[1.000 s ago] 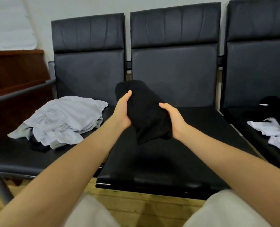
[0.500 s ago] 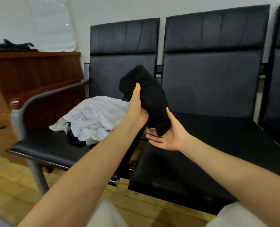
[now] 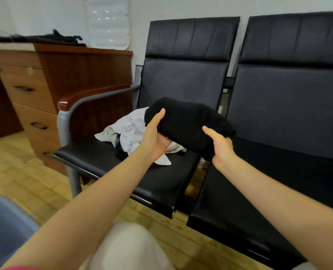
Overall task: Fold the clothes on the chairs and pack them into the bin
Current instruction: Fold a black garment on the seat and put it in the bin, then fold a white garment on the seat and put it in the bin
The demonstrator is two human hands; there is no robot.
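Note:
A folded black garment (image 3: 185, 123) is held in the air above the gap between two black chairs. My left hand (image 3: 156, 137) grips its left end, thumb on top and fingers underneath. My right hand (image 3: 219, 147) holds its right lower edge, thumb up against the cloth. Behind the garment, a crumpled heap of white and grey clothes (image 3: 130, 133) lies on the seat of the left chair (image 3: 103, 162). The corner of a blue-grey bin (image 3: 4, 230) shows on the floor at the lower left.
The right chair (image 3: 278, 172) has a bare seat. The left chair has a metal armrest (image 3: 80, 106) with a wooden tip. A brown wooden drawer cabinet (image 3: 45, 90) stands to the left, dark items on top. The floor is light wood.
The view has swung left and the bin has come into sight. The black garment now lies more level, and my right hand has gone from open beneath it to holding it.

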